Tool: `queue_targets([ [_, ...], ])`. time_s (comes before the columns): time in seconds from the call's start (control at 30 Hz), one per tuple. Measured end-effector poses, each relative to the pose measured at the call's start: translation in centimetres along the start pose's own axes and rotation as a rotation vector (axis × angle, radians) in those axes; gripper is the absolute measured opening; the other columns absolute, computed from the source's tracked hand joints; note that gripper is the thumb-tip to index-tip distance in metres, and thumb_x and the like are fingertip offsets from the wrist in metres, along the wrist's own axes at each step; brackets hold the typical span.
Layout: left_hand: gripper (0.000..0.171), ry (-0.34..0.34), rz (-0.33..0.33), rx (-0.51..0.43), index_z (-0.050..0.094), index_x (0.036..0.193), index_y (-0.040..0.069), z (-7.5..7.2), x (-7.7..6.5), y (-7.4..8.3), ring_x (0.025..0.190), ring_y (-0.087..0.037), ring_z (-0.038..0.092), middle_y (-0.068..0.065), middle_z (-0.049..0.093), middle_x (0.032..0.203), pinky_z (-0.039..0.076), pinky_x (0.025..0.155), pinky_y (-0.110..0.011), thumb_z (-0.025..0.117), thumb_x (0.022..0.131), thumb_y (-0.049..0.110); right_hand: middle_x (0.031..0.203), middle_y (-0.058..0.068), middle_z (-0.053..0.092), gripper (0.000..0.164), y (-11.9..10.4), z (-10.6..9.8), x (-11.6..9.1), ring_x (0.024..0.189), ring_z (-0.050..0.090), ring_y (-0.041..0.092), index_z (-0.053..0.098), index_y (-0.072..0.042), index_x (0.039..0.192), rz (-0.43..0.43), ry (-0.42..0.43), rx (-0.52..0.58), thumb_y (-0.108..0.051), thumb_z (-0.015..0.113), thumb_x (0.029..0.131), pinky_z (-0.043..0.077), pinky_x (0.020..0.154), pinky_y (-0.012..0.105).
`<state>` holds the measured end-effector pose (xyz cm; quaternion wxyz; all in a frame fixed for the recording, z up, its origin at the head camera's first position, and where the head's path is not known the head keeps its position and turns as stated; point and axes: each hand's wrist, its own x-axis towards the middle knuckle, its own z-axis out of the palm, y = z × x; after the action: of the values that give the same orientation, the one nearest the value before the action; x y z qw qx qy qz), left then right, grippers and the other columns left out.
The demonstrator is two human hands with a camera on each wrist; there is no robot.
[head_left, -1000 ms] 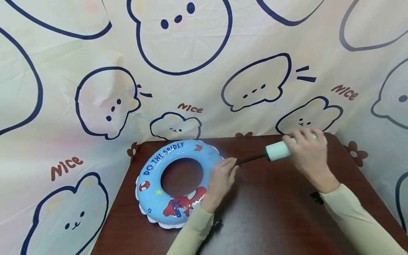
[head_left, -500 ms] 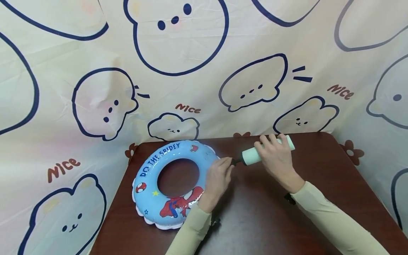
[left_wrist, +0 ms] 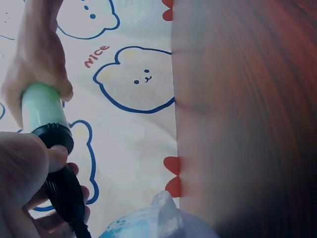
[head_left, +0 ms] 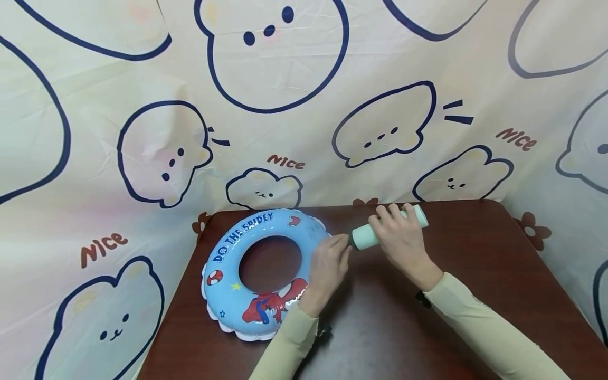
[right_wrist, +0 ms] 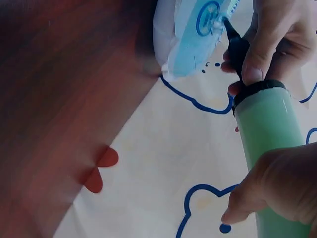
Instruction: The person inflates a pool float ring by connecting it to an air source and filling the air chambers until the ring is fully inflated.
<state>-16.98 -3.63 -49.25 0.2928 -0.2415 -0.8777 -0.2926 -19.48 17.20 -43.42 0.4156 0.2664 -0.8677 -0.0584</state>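
Observation:
A light-blue inflatable swim ring (head_left: 223, 303) with "DO THE SPIDEY" lettering and cartoon prints lies on the table's left part. My left hand (head_left: 329, 269) is at its right side, fingers curled around the black front end (left_wrist: 64, 191) of a hand air pump. The right wrist view shows the pump's thin black nozzle (right_wrist: 231, 30) reaching the clear valve (right_wrist: 219, 25) on the ring. My right hand (head_left: 400, 237) grips the mint-green barrel (head_left: 364, 237), which sits right against the left hand, slightly tilted.
The dark brown wooden table (head_left: 380, 338) runs back to a cream cloth backdrop (head_left: 304, 132) printed with bear outlines and "Nice". A small black device (head_left: 423, 300) shows under the right wrist.
My right hand has slid the pump barrel leftward toward the left hand, so the black rod between them is covered. The left hand and swim ring stay in place.

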Motion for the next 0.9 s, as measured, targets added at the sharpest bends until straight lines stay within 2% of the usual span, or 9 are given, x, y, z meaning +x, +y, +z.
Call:
queue_targets([
  [0.17,0.022,0.001,-0.03,-0.042,0.079,0.12,0.009,-0.2,0.1,-0.1,0.098,-0.019,0.076,-0.005,0.08,0.114,0.064,0.089,-0.03,0.077,0.1,0.015,0.104,0.015,0.075,0.038,1.9,-0.8,0.3,0.099,0.069,0.037,0.074,-0.01,0.097,-0.02,-0.03,0.045,-0.006,0.094,0.065,0.055,0.086,0.053],
  [0.37,0.024,-0.003,-0.014,-0.063,0.079,0.123,0.009,-0.4,0.1,-0.1,0.101,-0.019,0.075,-0.004,0.08,0.117,0.063,0.092,-0.028,0.075,0.102,0.019,0.103,0.017,0.074,0.045,4.9,-2.3,0.2,0.094,0.068,0.04,0.074,-0.009,0.1,-0.017,-0.023,0.05,-0.009,0.096,0.061,0.057,0.086,0.055],
  [0.7,0.019,0.001,0.008,-0.047,0.08,0.118,0.011,-0.3,0.0,0.1,0.099,-0.02,0.075,-0.003,0.081,0.113,0.063,0.088,-0.029,0.078,0.099,0.015,0.098,0.019,0.074,0.041,8.1,-4.2,-0.7,0.092,0.067,0.043,0.074,-0.006,0.097,0.02,-0.019,0.018,-0.006,0.092,0.06,0.054,0.086,0.06],
  [0.9,0.021,0.016,0.007,-0.07,0.08,0.119,0.008,-0.1,0.0,0.4,0.1,-0.021,0.076,-0.004,0.08,0.115,0.063,0.088,-0.032,0.077,0.099,0.013,0.102,0.019,0.074,0.044,9.7,-6.0,-0.9,0.095,0.067,0.045,0.075,-0.007,0.099,0.068,-0.058,0.0,-0.004,0.092,0.059,0.054,0.086,0.062],
])
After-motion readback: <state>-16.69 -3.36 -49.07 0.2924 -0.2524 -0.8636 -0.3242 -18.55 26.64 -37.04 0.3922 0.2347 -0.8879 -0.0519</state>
